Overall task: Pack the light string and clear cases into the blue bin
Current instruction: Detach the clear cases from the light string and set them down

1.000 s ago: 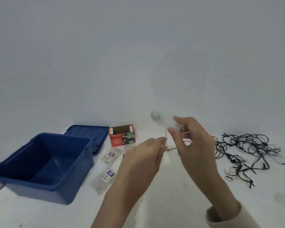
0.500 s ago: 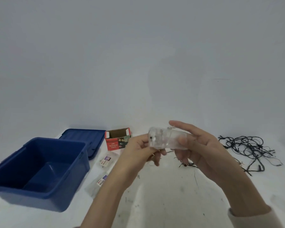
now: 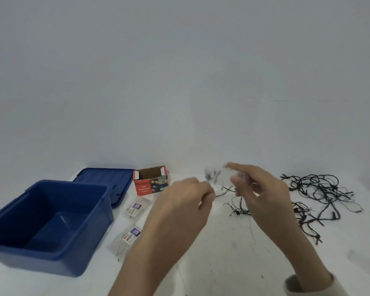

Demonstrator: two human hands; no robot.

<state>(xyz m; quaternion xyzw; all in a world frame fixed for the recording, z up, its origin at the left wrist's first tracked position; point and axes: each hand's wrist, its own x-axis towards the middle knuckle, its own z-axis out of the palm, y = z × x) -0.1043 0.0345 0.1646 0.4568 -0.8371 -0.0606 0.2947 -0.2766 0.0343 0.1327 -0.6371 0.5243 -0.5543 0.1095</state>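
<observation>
My right hand (image 3: 263, 195) holds a small clear case (image 3: 219, 178) up over the table; the case is blurred, with dark wire inside. My left hand (image 3: 179, 208) is just left of it, fingers pinched where a thin dark wire running from the case ends. The tangled black light string (image 3: 320, 195) lies on the table to the right, one strand trailing under my right hand. The open blue bin (image 3: 51, 184) stands at the left with nothing in it. Two clear labelled packs (image 3: 135, 208) (image 3: 129, 237) lie beside the bin.
The bin's blue lid (image 3: 107, 180) lies flat behind it. A small red LED-lights carton (image 3: 151, 181) stands open next to the lid. The white table (image 3: 222, 263) meets a plain wall close behind.
My left hand has come off the clear case and dropped slightly left. My right hand has tilted the case upward. The view has shifted a little.
</observation>
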